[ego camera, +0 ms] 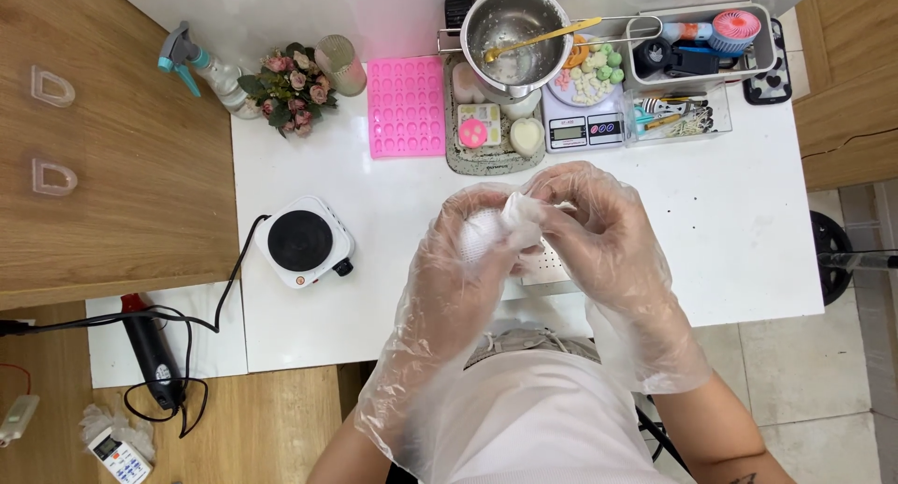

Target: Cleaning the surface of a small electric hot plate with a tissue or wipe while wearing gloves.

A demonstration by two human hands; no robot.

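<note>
Looking down from my head camera, I see both my hands in loose clear plastic gloves, raised over the white table in front of my chest. My left hand is cupped, its fingers curled around a small round white piece with a fine dotted texture, which sits in the palm. My right hand is just beside it, thumb and fingertips pinched narrow on a crumpled bit of thin white wrapping at the top edge of that piece. The two hands touch there. Under them a flat white perforated slab lies on the table, mostly hidden.

To my left on the table stands a small white electric hotplate with a black round top, its black cord running off the edge toward a black and red heat gun lying on a lower white board. Farther back, a pink silicone mould tray with many small cavities lies flat, near a bunch of pink artificial roses and a clear spray bottle with a teal trigger. Behind my hands, a steel melting pot holds a yellow spoon, next to a small digital scale carrying pastel-coloured pieces. A grey tray holds a white heart shape and a pink disc.
</note>
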